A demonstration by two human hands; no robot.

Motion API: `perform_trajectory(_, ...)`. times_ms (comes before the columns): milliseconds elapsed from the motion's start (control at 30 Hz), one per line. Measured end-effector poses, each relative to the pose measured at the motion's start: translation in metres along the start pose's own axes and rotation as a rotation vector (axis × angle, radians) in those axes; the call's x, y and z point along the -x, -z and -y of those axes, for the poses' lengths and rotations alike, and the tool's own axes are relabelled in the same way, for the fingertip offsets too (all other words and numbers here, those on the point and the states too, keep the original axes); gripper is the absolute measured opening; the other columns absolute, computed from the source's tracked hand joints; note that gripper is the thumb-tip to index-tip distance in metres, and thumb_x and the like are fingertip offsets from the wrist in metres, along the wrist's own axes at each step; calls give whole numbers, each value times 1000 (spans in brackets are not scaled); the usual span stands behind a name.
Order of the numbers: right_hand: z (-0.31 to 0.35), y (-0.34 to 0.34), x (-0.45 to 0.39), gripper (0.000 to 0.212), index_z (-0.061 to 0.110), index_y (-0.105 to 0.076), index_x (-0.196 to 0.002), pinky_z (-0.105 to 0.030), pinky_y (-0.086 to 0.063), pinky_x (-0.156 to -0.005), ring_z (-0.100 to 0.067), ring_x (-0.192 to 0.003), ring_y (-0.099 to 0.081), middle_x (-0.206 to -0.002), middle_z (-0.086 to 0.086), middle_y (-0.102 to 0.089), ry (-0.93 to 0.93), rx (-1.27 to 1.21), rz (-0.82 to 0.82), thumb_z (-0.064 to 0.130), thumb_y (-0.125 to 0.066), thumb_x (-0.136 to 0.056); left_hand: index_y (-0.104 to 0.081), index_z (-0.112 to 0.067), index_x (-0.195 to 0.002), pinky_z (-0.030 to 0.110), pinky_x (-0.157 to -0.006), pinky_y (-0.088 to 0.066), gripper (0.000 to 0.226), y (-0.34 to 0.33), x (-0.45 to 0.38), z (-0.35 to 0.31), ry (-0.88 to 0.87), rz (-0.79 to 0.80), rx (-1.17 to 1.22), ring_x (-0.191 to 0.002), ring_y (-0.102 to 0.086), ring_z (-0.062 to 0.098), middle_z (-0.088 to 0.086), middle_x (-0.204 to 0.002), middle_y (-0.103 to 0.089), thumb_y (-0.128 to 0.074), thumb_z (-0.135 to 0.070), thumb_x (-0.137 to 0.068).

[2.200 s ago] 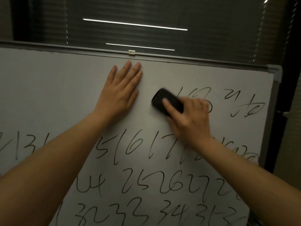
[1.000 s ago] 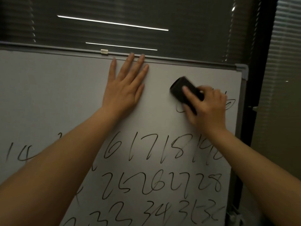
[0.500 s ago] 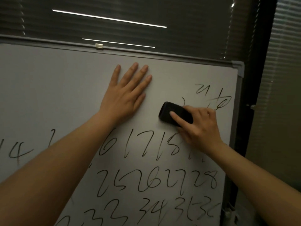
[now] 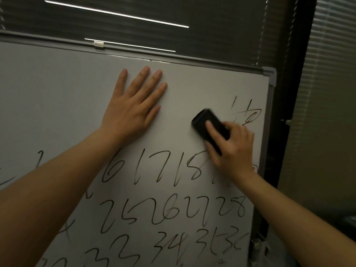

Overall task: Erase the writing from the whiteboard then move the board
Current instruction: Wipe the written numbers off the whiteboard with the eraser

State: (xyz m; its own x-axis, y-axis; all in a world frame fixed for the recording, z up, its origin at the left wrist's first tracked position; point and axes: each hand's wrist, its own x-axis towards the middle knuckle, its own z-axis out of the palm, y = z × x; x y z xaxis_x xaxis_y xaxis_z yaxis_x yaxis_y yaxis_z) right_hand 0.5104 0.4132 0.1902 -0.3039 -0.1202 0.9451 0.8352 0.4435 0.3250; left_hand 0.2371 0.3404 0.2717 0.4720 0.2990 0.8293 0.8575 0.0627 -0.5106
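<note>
Nearest the camera, two bare forearms reach up and forward from the lower corners of the view. Beneath them the whiteboard (image 4: 57, 97) carries rows of handwritten dark numbers (image 4: 173, 212) across its lower half, among them 17, 18, 25, 26, 27 and 28, with a further row in the thirties below.

Farther up, the left hand (image 4: 133, 110) lies flat on the board's bare upper area, fingers straight and slightly spread, palm pressed against the surface. To its right, well apart from it, the right hand (image 4: 231, 149) grips a black eraser (image 4: 210, 126), fingers curled over its back and the thumb laid along its near side, holding it against the board. The eraser's outline is slightly blurred. Just beyond it, towards the board's upper right corner, a few dark strokes of writing (image 4: 248, 114) remain.

The board has a grey frame (image 4: 192, 59) with a small clip (image 4: 99, 44) on its top edge. Behind the board hang closed dark blinds (image 4: 212, 14), which show two thin bright streaks of light (image 4: 115, 13).
</note>
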Motion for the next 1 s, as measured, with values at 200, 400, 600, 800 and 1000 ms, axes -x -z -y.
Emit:
perform_trajectory(200, -30, 9, -3, 47, 23, -49, -133, -38, -32, -74, -33, -87, -53, -107, -20, -54, 31, 71, 17, 35, -58, -88, -24, -15, -154, 57, -117, -8, 55, -2, -3, -6, -9, -31, 3, -149, -12, 30, 10, -161, -18, -21, -38, -104)
perform_trajectory(400, -66, 13, -25, 46, 22, -56, -133, -40, -35, -78, -37, -90, -51, -109, -21, -54, -474, 114, 23, 34, -59, -88, -26, -15, -154, 57, -118, -7, 55, 2, -1, -4, -6, -50, 12, -148, -13, 30, 10, -161, -19, -24, -38, -103)
perform_trajectory(600, -37, 10, -9, 50, 19, -54, -134, -36, -32, -75, -33, -87, -49, -104, -21, -53, -384, 56, -9, 37, -58, -88, -28, -14, -153, 55, -117, -6, 54, 5, 1, -3, -14, -74, 11, -148, -15, 31, 11, -160, -21, -26, -37, -103)
perform_trajectory(800, -26, 15, 29, 52, 25, -42, -137, -39, -37, -71, -32, -86, -54, -103, -19, -56, -189, 55, 75, 41, -55, -89, -29, -13, -153, 58, -117, -8, 55, 5, 1, -4, -8, -56, 25, -148, -13, 31, 11, -160, -19, -25, -37, -103)
perform_trajectory(1000, -55, 26, -3, 50, 23, -57, -132, -39, -35, -75, -33, -86, -51, -105, -18, -54, -438, 102, 56, 41, -54, -86, -31, -12, -152, 59, -117, -9, 56, 5, 0, -8, -11, -82, 29, -148, -15, 32, 12, -159, -21, -26, -37, -102)
